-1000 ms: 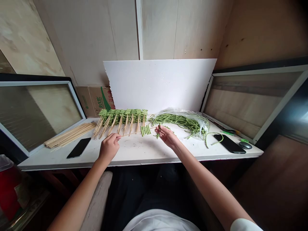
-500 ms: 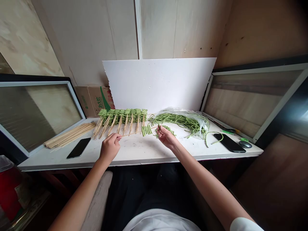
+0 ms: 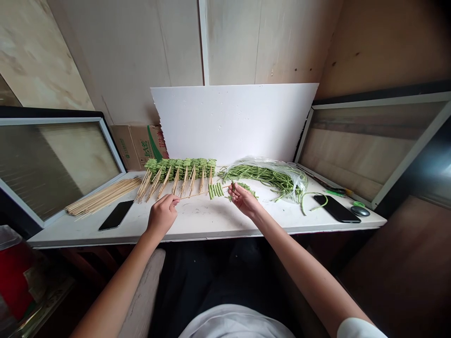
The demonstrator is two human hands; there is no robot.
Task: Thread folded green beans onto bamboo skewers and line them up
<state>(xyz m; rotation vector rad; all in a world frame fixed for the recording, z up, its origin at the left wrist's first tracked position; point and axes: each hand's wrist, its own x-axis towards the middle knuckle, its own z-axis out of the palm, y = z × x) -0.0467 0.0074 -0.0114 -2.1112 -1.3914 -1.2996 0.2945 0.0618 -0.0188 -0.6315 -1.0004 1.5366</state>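
Note:
My left hand (image 3: 162, 216) pinches the end of a thin bamboo skewer (image 3: 197, 194) that runs right across the white table. A short row of cut yard-long bean pieces (image 3: 216, 190) sits threaded on the skewer's far part. My right hand (image 3: 244, 199) is at the skewer's tip, its fingertips pinching a small green bean piece (image 3: 232, 186). Just beyond that hand lies a small heap of cut bean pieces (image 3: 247, 189). Farther back, a row of finished bean skewers (image 3: 179, 170) lies with its bare sticks pointing towards me.
A plastic bag of long green beans (image 3: 278, 180) lies at the back right. Also on the white table (image 3: 197, 220) are a bundle of bare skewers (image 3: 104, 197), several phones, a computer mouse (image 3: 360, 211) and green-handled scissors (image 3: 334, 191). A white board (image 3: 232, 122) stands behind.
The threaded bean pieces sit slightly farther right along the skewer, towards my right hand. Both hands have shifted only a little, and the view has moved slightly.

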